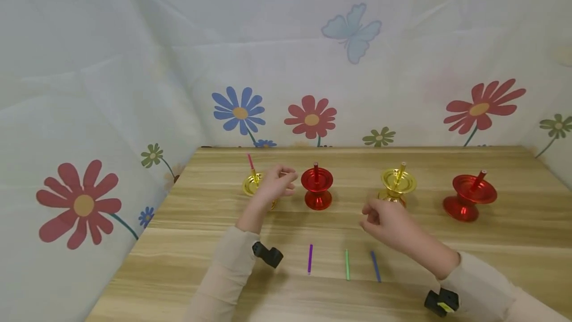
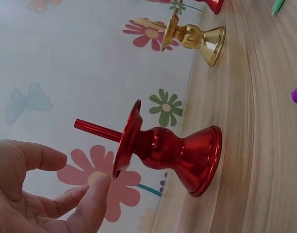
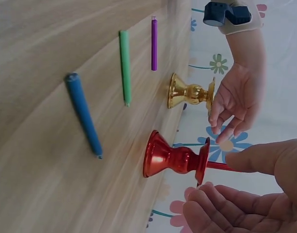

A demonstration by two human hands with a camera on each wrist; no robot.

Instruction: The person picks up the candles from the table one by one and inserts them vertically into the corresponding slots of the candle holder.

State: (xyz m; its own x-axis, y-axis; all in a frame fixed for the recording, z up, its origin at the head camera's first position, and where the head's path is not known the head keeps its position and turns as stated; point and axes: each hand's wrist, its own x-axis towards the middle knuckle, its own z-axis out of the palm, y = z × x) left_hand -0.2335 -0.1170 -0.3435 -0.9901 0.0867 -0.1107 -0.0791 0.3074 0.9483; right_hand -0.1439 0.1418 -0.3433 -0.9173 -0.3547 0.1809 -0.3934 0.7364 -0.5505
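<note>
My left hand (image 1: 277, 183) hovers between the left gold candle holder (image 1: 250, 186) and the left red candle holder (image 1: 318, 201), thumb and fingers apart with nothing between them. A thin pink candle (image 1: 250, 161) stands in that gold holder, which the hand partly covers. In the left wrist view the fingertips lie close to the red holder's dish (image 2: 127, 138). My right hand (image 1: 393, 222), fingers loosely bent and holding nothing, is in front of the right gold candle holder (image 1: 407, 183) and overlaps its base. Only a bare tube rises from each of the other holders.
Purple (image 1: 310, 260), green (image 1: 347, 265) and blue candles (image 1: 376, 266) lie apart on the wooden table (image 1: 178, 272), nearer me than the holders. At the far right stands another red candle holder (image 1: 463, 209). A flowered cloth (image 1: 277, 63) hangs behind the table.
</note>
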